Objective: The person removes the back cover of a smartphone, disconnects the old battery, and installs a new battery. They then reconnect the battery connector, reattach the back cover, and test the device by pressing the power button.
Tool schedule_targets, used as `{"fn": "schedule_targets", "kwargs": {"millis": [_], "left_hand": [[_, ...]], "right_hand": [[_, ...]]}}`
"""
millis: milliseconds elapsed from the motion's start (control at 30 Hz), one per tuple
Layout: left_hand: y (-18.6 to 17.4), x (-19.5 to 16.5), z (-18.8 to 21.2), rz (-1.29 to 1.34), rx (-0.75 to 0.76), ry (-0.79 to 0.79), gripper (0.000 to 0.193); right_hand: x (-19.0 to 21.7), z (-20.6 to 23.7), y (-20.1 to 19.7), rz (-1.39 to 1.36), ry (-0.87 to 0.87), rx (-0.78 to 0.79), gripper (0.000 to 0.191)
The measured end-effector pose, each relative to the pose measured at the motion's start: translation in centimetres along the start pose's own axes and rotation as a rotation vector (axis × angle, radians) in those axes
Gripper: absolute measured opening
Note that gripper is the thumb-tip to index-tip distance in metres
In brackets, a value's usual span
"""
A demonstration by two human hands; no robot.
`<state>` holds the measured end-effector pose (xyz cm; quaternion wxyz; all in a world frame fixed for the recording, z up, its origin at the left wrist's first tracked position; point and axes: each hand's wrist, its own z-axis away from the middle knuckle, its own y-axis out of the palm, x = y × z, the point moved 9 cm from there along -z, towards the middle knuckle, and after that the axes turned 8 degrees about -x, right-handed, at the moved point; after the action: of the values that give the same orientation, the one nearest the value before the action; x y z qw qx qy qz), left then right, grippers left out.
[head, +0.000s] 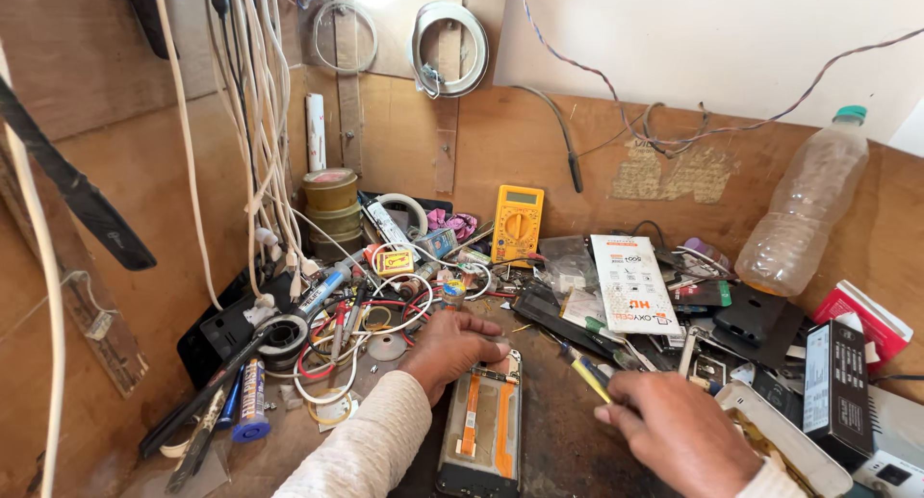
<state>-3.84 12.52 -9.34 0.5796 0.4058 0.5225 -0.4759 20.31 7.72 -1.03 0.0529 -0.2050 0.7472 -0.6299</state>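
Note:
An opened phone (486,426) with orange flex ribbons lies on the dark mat in front of me. My left hand (448,349) rests on its top edge, fingers curled over the frame, holding it steady. My right hand (679,431) hovers to the right of the phone and grips a yellow-handled tool (589,375) whose tip points up and left, away from the phone.
A yellow multimeter (518,225) leans on the back wall. An empty plastic bottle (804,209) stands at the right. White cables (255,123) hang at the left. A solder spool (282,332), tape rolls (330,192), a white box (632,284), black parts and a white tray (784,440) crowd the bench.

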Motion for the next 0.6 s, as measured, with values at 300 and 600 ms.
{"fn": "schedule_targets", "kwargs": {"millis": [300,600], "left_hand": [[-0.4,0.4,1.0,0.167,0.150,-0.054,0.049],[-0.5,-0.1,2.1,0.208,0.207,-0.178,0.045]], "right_hand": [[0.2,0.2,0.2,0.029,0.013,0.016,0.030],[-0.4,0.7,0.7,0.020,0.161,0.143,0.031]]}}
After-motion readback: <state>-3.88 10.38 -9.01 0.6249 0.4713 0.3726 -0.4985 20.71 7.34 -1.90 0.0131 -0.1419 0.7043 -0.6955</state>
